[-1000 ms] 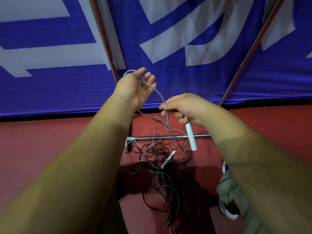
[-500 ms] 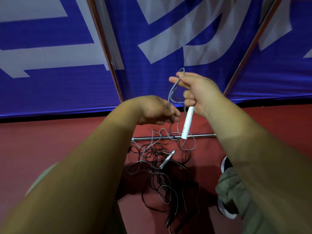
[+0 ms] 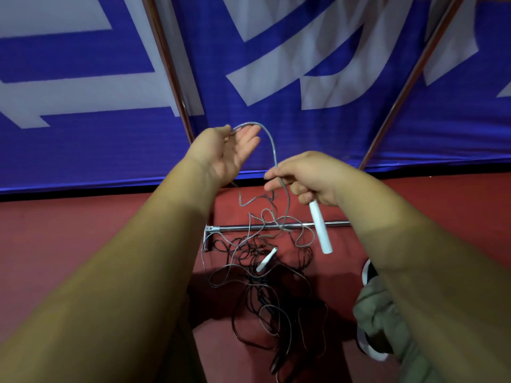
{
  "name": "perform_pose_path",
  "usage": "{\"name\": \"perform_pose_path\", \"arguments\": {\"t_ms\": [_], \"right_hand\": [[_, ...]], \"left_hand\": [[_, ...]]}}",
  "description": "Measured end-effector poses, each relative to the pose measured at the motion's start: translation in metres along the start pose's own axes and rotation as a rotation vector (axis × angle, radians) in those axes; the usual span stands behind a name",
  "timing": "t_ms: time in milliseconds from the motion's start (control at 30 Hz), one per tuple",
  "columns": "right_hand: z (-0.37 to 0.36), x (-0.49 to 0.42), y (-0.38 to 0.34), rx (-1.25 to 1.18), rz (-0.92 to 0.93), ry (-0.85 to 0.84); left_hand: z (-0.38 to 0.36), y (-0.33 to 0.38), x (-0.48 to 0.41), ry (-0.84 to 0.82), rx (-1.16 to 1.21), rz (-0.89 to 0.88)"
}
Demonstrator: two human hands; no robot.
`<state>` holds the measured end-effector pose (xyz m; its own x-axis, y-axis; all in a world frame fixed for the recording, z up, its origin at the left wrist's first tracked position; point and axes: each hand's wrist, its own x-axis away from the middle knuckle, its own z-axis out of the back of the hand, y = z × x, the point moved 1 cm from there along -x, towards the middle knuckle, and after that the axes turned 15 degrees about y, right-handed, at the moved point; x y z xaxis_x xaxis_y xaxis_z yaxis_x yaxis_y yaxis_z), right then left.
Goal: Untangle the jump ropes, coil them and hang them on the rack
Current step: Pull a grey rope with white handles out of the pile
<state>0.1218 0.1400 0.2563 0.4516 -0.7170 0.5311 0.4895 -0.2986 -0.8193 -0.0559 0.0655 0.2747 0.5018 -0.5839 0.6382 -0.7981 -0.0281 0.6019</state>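
Red floor, blue banner behind. Right hand: grip clenched round white handle, long axis steep, free end down-right. Left hand: fingers relaxed, grey rope draped across. Rope tangle on floor.

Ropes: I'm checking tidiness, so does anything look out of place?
Yes. The ropes lie in a tangled heap on the floor by the bar, a loose handle among them; none is coiled.

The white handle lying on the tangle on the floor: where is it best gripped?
Likely the bare middle of the white handle, from above, gripped across its width: it lies slanted atop the tangled ropes, with loops close at both ends.
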Motion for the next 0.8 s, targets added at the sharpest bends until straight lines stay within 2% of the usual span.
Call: {"name": "perform_pose_path", "arguments": {"t_ms": [167, 300, 433, 700, 800], "right_hand": [[-0.001, 0.0, -0.01, -0.2, 0.092, 0.038], [0.001, 0.004, -0.02, -0.467, 0.077, 0.038], [0.012, 0.003, -0.025, -0.698, 0.066, 0.072], [0.023, 0.001, -0.022, -0.681, 0.083, 0.172], [0.027, -0.005, -0.02, -0.534, 0.066, 0.246]], "left_hand": [[0.004, -0.006, 0.005, 0.018, -0.212, 0.053], [0.004, -0.02, 0.01, -0.037, -0.722, 0.109], [0.001, -0.037, 0.009, -0.189, -1.049, 0.077], [0.003, -0.052, 0.011, -0.415, -1.305, 0.019], [0.003, -0.049, 0.009, -0.376, -1.205, 0.016]]}}
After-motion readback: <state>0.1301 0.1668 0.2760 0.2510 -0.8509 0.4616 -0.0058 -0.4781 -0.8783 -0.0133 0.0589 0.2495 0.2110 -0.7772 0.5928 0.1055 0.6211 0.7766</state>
